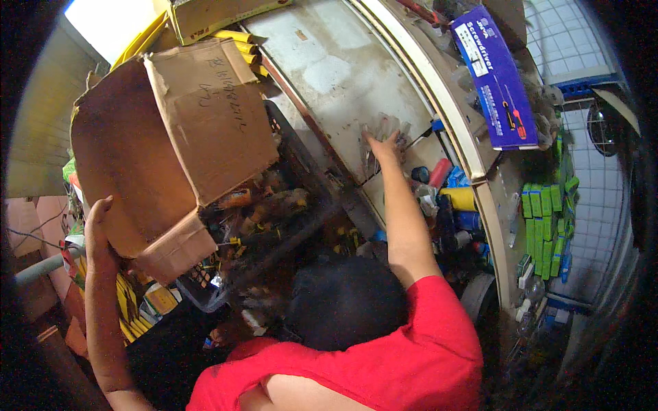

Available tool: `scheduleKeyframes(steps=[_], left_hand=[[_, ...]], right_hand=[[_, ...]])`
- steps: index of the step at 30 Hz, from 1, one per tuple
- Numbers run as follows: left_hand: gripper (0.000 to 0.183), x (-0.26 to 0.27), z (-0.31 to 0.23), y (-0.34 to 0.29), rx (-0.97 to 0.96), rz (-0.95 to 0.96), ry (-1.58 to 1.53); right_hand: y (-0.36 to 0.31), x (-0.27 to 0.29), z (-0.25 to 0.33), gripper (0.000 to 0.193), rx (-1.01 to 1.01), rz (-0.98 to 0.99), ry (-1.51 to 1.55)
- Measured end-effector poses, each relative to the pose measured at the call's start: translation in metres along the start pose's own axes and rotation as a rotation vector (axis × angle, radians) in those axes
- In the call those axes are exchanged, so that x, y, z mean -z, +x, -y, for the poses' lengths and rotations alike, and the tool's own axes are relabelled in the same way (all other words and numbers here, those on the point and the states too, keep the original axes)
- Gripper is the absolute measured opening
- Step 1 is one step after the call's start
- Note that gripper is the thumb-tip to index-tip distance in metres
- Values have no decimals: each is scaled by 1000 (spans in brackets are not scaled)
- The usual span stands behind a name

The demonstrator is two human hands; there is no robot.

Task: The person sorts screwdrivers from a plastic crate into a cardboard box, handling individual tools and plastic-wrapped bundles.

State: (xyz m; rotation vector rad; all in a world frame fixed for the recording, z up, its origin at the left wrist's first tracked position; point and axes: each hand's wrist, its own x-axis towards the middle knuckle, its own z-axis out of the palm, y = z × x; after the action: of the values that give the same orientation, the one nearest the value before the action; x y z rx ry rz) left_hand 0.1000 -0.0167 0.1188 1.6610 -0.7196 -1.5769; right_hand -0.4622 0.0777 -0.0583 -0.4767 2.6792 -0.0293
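My left hand (pixel 99 222) grips the near left edge of a large, worn cardboard box (pixel 223 137). The box is tipped, its brown inside showing on the left. Out to the right, my right arm stretches over a white, stained panel (pixel 329 75). My right hand (pixel 384 147) has its thumb and fingers around some crumpled clear plastic (pixel 387 127); its exact kind is hard to make out. Beneath the box, a dark plastic crate (pixel 298 154) holds a jumble of grimy tools (pixel 274 209), partly hidden by the cardboard.
Colored rolls (pixel 459 198) crowd beside my right forearm. A blue screwdriver box (pixel 497 89) stands on the ledge at the far right. Several small green boxes (pixel 545 212) are stacked before the white tiled wall. Yellow strips (pixel 130 301) lie by my left arm.
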Motion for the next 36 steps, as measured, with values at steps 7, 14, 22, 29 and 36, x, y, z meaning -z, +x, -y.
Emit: scheduleKeyframes(steps=[7, 14, 22, 29, 36], left_hand=[[38, -26, 25, 32, 74, 83, 62], [43, -39, 27, 25, 233, 156, 47], [48, -23, 27, 24, 222, 372, 67], [70, -6, 58, 10, -340, 573, 55], [86, 11, 98, -28, -451, 373, 258]], right_hand=[[29, -21, -12, 105, 285, -17, 200], [29, -6, 1, 68, 468, -378, 273], [-155, 92, 154, 42, 1230, 150, 716], [-214, 102, 183, 42, 1185, 756, 173], [-229, 94, 170, 29, 1262, 827, -5]])
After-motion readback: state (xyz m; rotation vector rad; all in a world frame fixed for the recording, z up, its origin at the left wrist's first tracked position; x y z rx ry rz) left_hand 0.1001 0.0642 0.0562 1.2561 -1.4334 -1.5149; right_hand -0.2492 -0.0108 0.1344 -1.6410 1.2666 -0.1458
